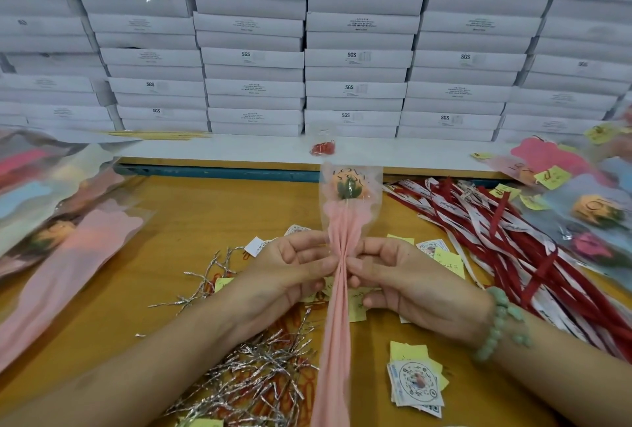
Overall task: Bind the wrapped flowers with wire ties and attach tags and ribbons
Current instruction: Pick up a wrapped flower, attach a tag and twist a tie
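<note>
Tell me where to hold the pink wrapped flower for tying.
Probably at the gathered neck of the wrapped flower, below the bloom, from both sides: the wrap narrows there, and the left hand and right hand pinch it there.

Bare tabletop (160,276) open at 9 o'clock, wire ties (249,378) heaped at 7 o'clock, ribbons (506,235) spread across 3 o'clock, tag stack (415,384) at 5 o'clock, stacked boxes (359,60) walling 12 o'clock

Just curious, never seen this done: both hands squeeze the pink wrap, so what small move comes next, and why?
Probably the left hand takes one from the wire ties below it while the right hand holds the pinch: the wrapped flower is gathered, yet no tie shows there.
</note>
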`<state>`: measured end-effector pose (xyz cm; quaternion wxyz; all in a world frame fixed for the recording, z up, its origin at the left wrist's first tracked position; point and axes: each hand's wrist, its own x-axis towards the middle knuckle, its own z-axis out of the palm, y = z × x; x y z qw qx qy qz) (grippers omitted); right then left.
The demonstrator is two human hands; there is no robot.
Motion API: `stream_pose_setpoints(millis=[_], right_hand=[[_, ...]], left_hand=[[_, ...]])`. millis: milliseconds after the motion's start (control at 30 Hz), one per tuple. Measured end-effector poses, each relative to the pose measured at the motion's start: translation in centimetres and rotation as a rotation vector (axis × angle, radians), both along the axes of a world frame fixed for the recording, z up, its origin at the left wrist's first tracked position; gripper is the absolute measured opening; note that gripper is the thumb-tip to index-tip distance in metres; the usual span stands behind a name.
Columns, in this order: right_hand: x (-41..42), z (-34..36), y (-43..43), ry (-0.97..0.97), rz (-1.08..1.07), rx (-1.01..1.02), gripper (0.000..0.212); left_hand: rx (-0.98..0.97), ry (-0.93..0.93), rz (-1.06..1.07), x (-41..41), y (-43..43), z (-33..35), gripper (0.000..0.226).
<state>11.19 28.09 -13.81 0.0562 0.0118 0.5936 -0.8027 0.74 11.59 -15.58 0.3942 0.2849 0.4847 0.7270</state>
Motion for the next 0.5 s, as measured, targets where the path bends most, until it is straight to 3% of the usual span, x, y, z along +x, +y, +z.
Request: stream_pose_setpoints(millis=[233, 500], right_hand=[[0.09, 0.07, -0.40, 0.092, -0.067, 0.143, 0.017], [0.31, 0.59, -0.49, 0.178, -0.264, 0.474, 0.033]], left_hand=[[0.009, 0.007, -0.042, 0.27, -0.12, 0.12, 0.047], [0.014, 0.004, -0.042, 0.16, -0.14, 0.06, 0.037]])
